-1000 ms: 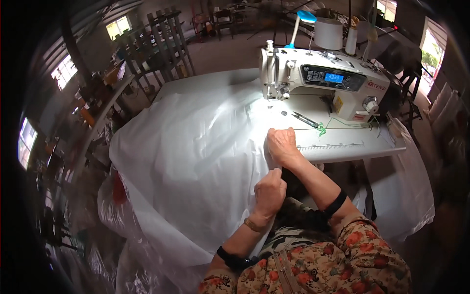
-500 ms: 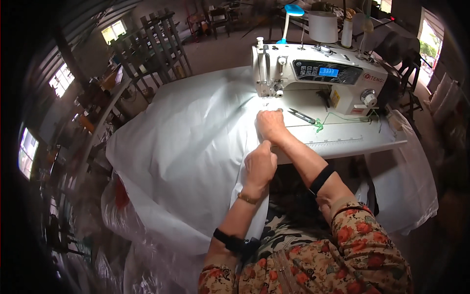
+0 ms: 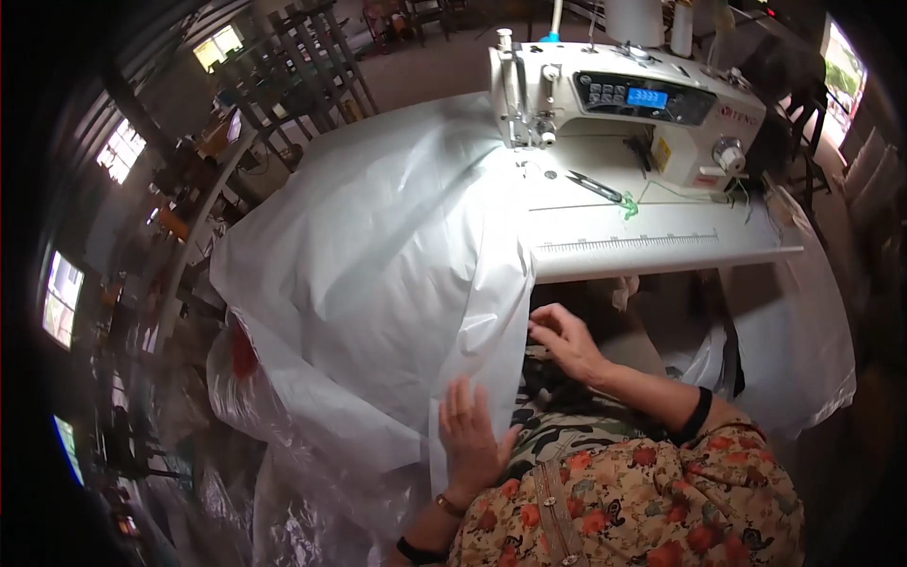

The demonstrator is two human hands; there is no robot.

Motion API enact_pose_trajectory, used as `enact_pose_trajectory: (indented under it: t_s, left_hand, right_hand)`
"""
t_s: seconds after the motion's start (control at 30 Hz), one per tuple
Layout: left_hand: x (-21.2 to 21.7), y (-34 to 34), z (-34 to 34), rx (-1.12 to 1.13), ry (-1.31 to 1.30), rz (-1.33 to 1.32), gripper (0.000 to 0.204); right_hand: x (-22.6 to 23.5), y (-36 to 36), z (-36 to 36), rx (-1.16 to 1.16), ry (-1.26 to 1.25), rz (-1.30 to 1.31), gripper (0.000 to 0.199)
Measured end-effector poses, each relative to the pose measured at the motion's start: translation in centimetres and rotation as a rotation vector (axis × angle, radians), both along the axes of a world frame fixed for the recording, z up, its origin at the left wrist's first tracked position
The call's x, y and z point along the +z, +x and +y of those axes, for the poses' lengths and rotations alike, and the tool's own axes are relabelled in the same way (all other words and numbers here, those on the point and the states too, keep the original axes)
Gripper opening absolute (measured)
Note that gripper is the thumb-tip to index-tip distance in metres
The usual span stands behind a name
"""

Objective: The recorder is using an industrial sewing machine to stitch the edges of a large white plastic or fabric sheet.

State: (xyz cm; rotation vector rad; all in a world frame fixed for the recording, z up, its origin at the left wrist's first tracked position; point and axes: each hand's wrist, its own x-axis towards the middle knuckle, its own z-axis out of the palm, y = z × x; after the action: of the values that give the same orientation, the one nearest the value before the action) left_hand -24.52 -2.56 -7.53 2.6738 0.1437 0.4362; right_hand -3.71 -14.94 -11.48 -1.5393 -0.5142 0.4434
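Note:
A large sheet of thin white material [image 3: 378, 246] spreads from under the needle of the white sewing machine [image 3: 605, 85] toward the left and hangs over the near edge. My left hand [image 3: 470, 435] lies on its near right part, fingers stretched out and apart. Close to the sheet's right edge, below the front of the table, is my right hand [image 3: 570, 346]. Its fingers are loosely bent and apart, with nothing visible in them. Dark thread snips [image 3: 595, 185] rest on the machine bed beside a tangle of green thread [image 3: 629, 204].
A ruler scale [image 3: 628, 243] runs along the table's front edge [image 3: 661, 265]. Clear plastic [image 3: 789, 321] hangs at the right end. Thread cones [image 3: 635, 21] stand behind the machine. A dark slatted rack [image 3: 316, 66] is at the far left.
Both hands have left the needle area and come down toward me, letting go there and opening. The sheet's right edge now lies folded along the table front. The view has tilted lower.

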Motion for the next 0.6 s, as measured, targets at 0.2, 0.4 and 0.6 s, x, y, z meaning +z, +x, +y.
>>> enact_pose_trajectory:
  t_s: [0.2, 0.4, 0.6]
  left_hand:
    - [-4.8, -1.1, 5.1, 0.345, 0.021, 0.113, 0.070]
    - [-1.5, -1.6, 10.6, 0.324, -0.065, -0.127, 0.031]
    - [5.3, -0.6, 13.1, 0.491, -0.247, -0.313, 0.018]
  right_hand:
    - [-4.3, -1.0, 5.3, 0.429, 0.024, 0.481, 0.054]
    - [-6.5, -0.2, 6.0, 0.386, 0.018, 0.336, 0.052]
    - [-4.4, 4.3, 7.2, 0.196, 0.217, 0.205, 0.033]
